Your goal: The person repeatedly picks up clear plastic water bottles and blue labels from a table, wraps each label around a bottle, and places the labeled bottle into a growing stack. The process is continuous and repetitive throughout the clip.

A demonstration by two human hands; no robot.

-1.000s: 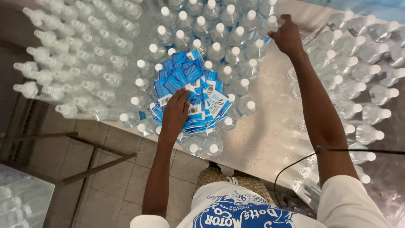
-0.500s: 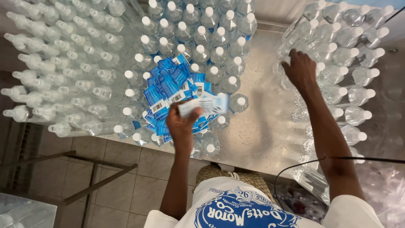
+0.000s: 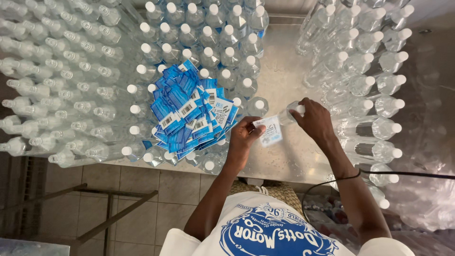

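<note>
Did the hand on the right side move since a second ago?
Yes. The right hand came back from the far bottles toward the person, and now grips a clear bottle beside the pile of blue labels.

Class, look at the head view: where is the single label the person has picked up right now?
The label is pinched in the left hand near centre frame, just right of the blue label pile, touching the bottle held by the right hand.

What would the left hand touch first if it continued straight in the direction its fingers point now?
Most likely the clear bottle held by the right hand. The left hand holds a label pointing toward it; they look nearly touching, though depth is unclear.
</note>
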